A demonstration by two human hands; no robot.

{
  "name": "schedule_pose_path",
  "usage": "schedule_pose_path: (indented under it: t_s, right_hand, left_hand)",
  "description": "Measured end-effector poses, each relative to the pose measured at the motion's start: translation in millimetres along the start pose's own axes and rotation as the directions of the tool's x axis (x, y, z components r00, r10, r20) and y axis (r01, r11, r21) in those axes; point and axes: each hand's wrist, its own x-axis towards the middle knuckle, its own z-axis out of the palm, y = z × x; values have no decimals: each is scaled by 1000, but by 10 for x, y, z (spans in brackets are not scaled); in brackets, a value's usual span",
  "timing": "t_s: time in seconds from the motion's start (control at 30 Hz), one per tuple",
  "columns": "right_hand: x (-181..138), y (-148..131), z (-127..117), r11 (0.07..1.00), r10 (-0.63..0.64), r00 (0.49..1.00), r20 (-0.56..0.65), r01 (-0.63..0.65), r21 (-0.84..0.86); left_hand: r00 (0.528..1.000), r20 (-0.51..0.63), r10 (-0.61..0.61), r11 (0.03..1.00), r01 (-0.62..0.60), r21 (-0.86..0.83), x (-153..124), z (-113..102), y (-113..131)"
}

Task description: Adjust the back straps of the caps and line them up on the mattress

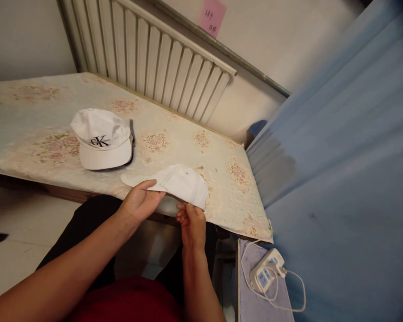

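Note:
A white baseball cap (184, 183) is held between both hands just over the table's front edge, its brim pointing left. My left hand (143, 199) grips it where the brim meets the crown, thumb on top and fingers underneath. At the lower rear edge, my right hand (192, 219) pinches the rim with curled fingers. Farther left on the table lies a second white cap (102, 134) with a black "CK" logo, brim toward me. Something dark shows under and beside that cap's right side.
The table has a floral cloth (174, 134). Behind it stands a white radiator (161, 62) against the wall. A blue curtain (339, 179) hangs at the right. A power strip (267, 270) with a white cable rests on a small purple-topped stand (255, 306).

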Motion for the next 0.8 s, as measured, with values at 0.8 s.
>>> schedule_pose_path:
  t_s: [0.8]
  right_hand:
    - [8,-197,-68,773,-159,959,235,269,-575]
  left_hand:
    - [990,-141,-19,1000,17,-17,-63,196,154]
